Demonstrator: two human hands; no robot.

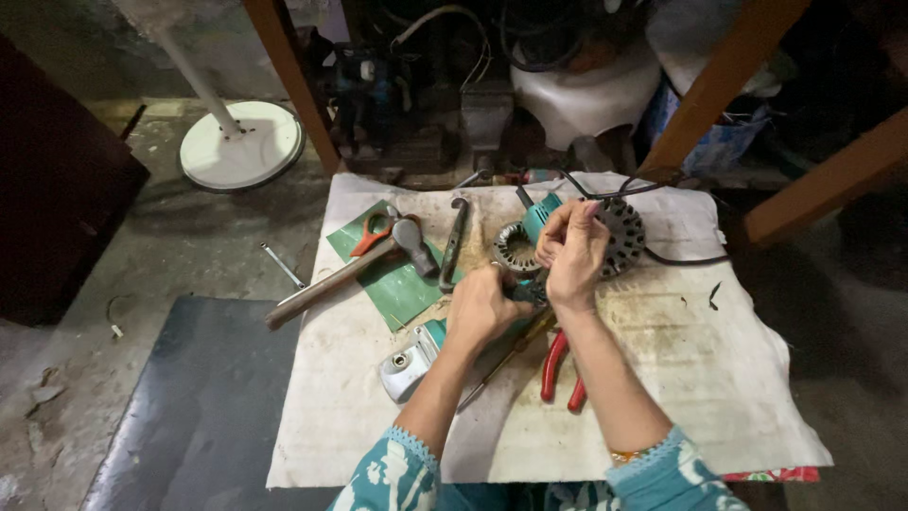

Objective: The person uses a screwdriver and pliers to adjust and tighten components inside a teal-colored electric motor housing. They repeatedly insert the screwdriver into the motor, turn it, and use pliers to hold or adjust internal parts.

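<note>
Round metal motor stator [516, 248] with a hollow centre lies near the back middle of the white cloth [719, 378], just left of a second, darker round motor part [619, 235] with holes along its rim. Both hands work right at these parts. Right hand [572, 254] is raised above them, fingers curled and pinched together on something small (too small to tell what), in front of the dark part. Left hand [482, 308] sits just below the stator, closed in a loose fist around a dark item; what it is cannot be made out.

Teal power tool [541, 216] pokes out behind the right hand, black cable [681, 259] running off to the right. Under the left wrist lies another teal-and-silver tool [409, 360]. Red-handled pliers [558, 374] lie on the cloth just beside the right forearm. Left of the stator: a dark metal bar [454, 244], then a hammer [345, 274] lying across a green sheet [407, 289], with orange-handled scissors [372, 232] on that sheet too. Cloth covers the low table (edges hidden). White round fan base [241, 147] stands on the floor at far left, well apart. Sleeves are teal with white pattern.
</note>
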